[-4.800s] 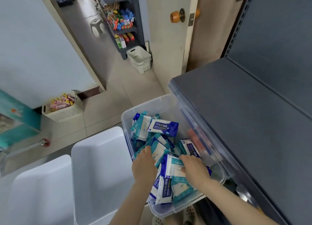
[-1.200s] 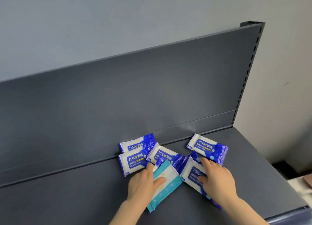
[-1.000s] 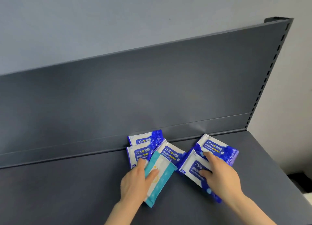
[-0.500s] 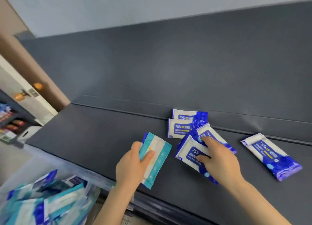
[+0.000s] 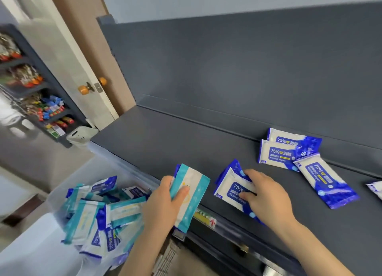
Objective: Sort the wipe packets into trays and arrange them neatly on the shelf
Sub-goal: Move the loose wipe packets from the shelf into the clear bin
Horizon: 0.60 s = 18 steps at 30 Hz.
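My left hand [image 5: 163, 205] grips a teal-and-white wipe packet [image 5: 191, 195] at the shelf's front edge, with a blue packet edge showing behind it. My right hand [image 5: 266, 195] holds a blue-and-white alcohol wipe packet [image 5: 231, 190] lying on the dark grey shelf [image 5: 165, 143], thumb on its label, another blue packet beneath it. Two overlapping blue packets [image 5: 279, 151] rest against the shelf's back ledge, a third [image 5: 324, 180] lies angled beside them, and a corner of one more [image 5: 375, 187] shows at the right edge.
A clear plastic bin [image 5: 62, 188] holding several teal and blue wipe packets [image 5: 99, 211] stands below the shelf's left front. A white tray [image 5: 31, 253] is at bottom left. A door with an orange knob [image 5: 83, 89] and a stocked rack [image 5: 41, 108] stand at left.
My view has swung left and down. My left hand has drawn the teal packet back to the shelf's front edge, and my right hand has slid its blue packets away from the ones at the back ledge.
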Each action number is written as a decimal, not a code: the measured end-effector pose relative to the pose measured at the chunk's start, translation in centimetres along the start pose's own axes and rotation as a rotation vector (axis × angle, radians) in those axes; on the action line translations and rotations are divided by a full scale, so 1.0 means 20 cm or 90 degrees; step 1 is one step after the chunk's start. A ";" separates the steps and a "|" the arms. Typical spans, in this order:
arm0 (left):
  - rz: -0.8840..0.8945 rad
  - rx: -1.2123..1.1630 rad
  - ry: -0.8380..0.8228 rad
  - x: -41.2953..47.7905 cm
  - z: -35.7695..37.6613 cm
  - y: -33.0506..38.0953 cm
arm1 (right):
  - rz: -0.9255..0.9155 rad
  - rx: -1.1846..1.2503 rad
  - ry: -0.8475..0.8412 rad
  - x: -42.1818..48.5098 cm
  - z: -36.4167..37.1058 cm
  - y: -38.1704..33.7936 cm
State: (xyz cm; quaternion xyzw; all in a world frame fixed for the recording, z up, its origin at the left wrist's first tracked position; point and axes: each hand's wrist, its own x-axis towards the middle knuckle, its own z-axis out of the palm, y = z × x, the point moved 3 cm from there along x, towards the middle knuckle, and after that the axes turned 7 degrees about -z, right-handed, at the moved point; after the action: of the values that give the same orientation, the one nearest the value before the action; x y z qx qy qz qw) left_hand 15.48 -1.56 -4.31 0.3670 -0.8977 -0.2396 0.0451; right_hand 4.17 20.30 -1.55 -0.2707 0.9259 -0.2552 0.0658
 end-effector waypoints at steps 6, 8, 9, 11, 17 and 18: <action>-0.048 -0.015 0.020 0.06 -0.20 -0.42 | -0.053 -0.001 -0.047 0.04 0.23 -0.41; -0.066 -0.009 0.032 0.09 -0.28 -0.57 | -0.061 -0.007 -0.056 0.06 0.31 -0.54; -0.076 -0.005 0.039 0.11 -0.31 -0.64 | -0.064 -0.009 -0.060 0.07 0.35 -0.60; -0.086 -0.005 0.058 0.14 -0.38 -0.76 | -0.071 -0.017 -0.071 0.08 0.43 -0.72; -0.116 -0.021 0.064 0.20 -0.53 -1.10 | -0.104 -0.026 -0.098 0.15 0.66 -1.04; -0.127 -0.027 0.065 0.21 -0.55 -1.16 | -0.111 -0.024 -0.104 0.16 0.70 -1.09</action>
State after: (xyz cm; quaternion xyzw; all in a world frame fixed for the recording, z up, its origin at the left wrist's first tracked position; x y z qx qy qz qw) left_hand 30.03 -23.04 -5.84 0.4653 -0.8480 -0.2424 0.0747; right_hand 15.33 -3.38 -2.46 -0.3712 0.8949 -0.2199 0.1135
